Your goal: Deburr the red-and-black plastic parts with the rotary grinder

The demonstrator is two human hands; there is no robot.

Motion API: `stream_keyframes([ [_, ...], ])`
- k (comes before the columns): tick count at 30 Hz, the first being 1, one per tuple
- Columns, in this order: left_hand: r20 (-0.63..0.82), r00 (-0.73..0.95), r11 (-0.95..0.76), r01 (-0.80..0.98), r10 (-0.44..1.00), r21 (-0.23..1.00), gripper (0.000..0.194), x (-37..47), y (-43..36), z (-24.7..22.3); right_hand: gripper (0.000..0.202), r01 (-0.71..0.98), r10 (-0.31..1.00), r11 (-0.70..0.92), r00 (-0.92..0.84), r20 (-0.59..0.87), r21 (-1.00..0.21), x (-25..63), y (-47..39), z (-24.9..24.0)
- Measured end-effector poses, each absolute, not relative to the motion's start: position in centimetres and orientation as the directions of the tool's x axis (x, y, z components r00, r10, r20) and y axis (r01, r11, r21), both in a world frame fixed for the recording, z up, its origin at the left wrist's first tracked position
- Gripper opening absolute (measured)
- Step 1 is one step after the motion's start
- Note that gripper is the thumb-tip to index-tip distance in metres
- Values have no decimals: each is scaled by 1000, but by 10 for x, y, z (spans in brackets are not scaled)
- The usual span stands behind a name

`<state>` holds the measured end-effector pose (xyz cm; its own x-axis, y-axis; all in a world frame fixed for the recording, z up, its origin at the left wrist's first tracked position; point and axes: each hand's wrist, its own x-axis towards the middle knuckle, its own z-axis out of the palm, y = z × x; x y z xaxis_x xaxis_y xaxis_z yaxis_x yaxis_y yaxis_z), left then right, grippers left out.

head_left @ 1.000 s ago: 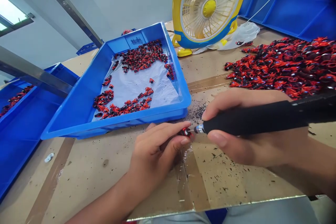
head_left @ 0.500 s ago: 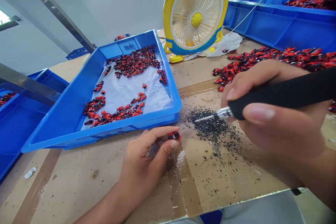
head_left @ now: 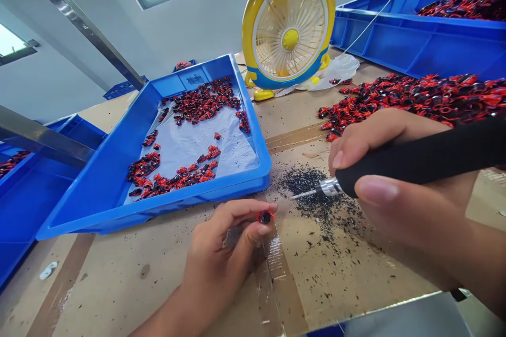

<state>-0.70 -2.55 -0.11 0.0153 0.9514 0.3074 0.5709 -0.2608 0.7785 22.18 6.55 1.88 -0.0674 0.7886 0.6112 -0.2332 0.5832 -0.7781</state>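
Observation:
Between its thumb and index finger, my left hand (head_left: 227,250) pinches a small red and black part (head_left: 264,217), whose dark round end faces up. My right hand (head_left: 403,179) is closed round a thick black-handled tool (head_left: 415,160) with a silver collar and a thin metal tip. That tip points left and stays apart from the part, over the edge of a patch of black shavings (head_left: 316,195) on the brown tabletop (head_left: 158,284). Beyond my right hand lies a large heap of red and black parts (head_left: 415,96).
Left of centre, a blue tray (head_left: 263,168) holds similar parts on a white sheet. Behind stands a yellow fan (head_left: 290,39). More blue bins (head_left: 395,39) are at the back right and far left. A metal post (head_left: 85,26) crosses the left side.
The small part in my left hand has turned so its dark end shows more. Both hands and the tool sit slightly lower in view, as the whole scene has shifted down a little.

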Motion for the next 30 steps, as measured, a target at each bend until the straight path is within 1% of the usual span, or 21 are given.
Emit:
stream_keyframes([
  [4,272,16,-236,545,962,804,28,-6,-27,-2,7,-202,798,571,-92,596,-796,223,64,22],
  [8,233,-11,-206,430,972,879,21,-5,-29,-4,9,-184,789,580,-115,604,-793,224,62,24],
  [11,222,-5,-204,378,975,903,19,-5,-30,-5,10,-166,773,599,-134,620,-783,224,61,25],
  [19,228,41,-228,345,973,911,26,-2,-29,-4,11,-123,761,612,-180,624,-781,225,62,27],
  [23,237,21,-228,362,971,904,30,-1,-28,-3,11,-106,758,616,-189,624,-780,226,62,28],
  [26,228,4,-214,363,974,907,30,-1,-28,-3,11,-98,777,594,-188,601,-798,226,60,30],
  [30,211,9,-203,311,977,928,34,1,-29,-1,11,-61,792,570,-224,568,-819,228,56,30],
])
